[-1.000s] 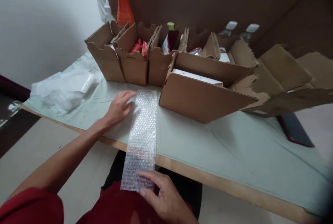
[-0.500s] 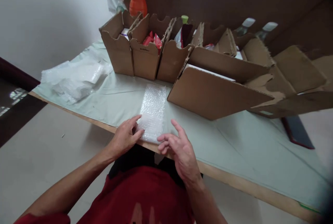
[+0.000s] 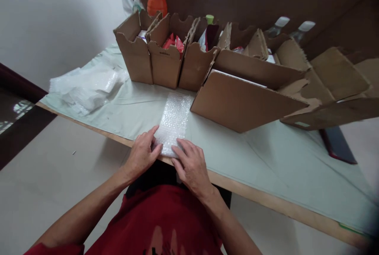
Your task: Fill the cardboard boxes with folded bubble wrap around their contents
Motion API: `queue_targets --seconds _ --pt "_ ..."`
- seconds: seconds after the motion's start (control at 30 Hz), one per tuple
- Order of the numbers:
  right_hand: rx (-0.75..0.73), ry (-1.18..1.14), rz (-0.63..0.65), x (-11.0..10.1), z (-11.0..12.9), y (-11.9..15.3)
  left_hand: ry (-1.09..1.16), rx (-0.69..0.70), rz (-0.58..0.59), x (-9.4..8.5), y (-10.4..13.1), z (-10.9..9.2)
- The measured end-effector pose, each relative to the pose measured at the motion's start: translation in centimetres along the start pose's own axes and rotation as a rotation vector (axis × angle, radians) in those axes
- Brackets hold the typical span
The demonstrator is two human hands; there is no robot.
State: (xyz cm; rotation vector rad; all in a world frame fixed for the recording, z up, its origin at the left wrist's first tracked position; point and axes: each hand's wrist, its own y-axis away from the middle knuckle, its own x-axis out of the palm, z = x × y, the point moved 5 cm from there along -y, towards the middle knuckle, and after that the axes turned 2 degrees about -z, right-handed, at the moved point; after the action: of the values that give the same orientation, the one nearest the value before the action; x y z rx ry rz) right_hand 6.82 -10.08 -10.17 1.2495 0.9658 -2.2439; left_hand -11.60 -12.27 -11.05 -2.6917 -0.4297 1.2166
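One pale wall (image 3: pixel 53 18) rises on your left beyond the table (image 3: pixel 266 164), whose green-clothed top blurs into darkness at the far right, while the cardboard boxes (image 3: pixel 248 103) along it hide most of what they hold. Flat at the near edge lies the strip of bubble wrap (image 3: pixel 174 117), its near corners partly covered, between your left hand (image 3: pixel 142 154) and right hand (image 3: pixel 192 166), their parted fingers (image 3: pixel 184 145) resting at its sides without gripping.

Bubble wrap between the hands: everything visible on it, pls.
The bubble wrap is a clear, shiny, dimpled strip, plastic by its look, longer than wide. It lies flat on the pale green cloth, its near end by the table edge and seemingly doubled over. The left hand and right hand touch that end from either side.
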Motion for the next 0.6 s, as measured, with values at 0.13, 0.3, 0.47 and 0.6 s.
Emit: queue_targets --seconds 0.13,0.3,0.47,0.6 --pt "-0.007 0.0 0.012 0.2 0.1 -0.4 -0.079 0.032 0.011 0.2 -0.6 0.2" --pt "0.009 -0.024 -0.041 0.4 -0.2 -0.3 -0.01 0.232 -0.032 -1.5 0.1 -0.7" --pt "0.097 -0.226 -0.026 -0.2 -0.7 -0.7 0.041 0.46 0.04 -2.4 1.4 -1.4" --pt "0.231 -0.322 0.009 -1.0 -1.5 -1.3 0.055 0.276 0.107 -1.8 0.7 -0.6"
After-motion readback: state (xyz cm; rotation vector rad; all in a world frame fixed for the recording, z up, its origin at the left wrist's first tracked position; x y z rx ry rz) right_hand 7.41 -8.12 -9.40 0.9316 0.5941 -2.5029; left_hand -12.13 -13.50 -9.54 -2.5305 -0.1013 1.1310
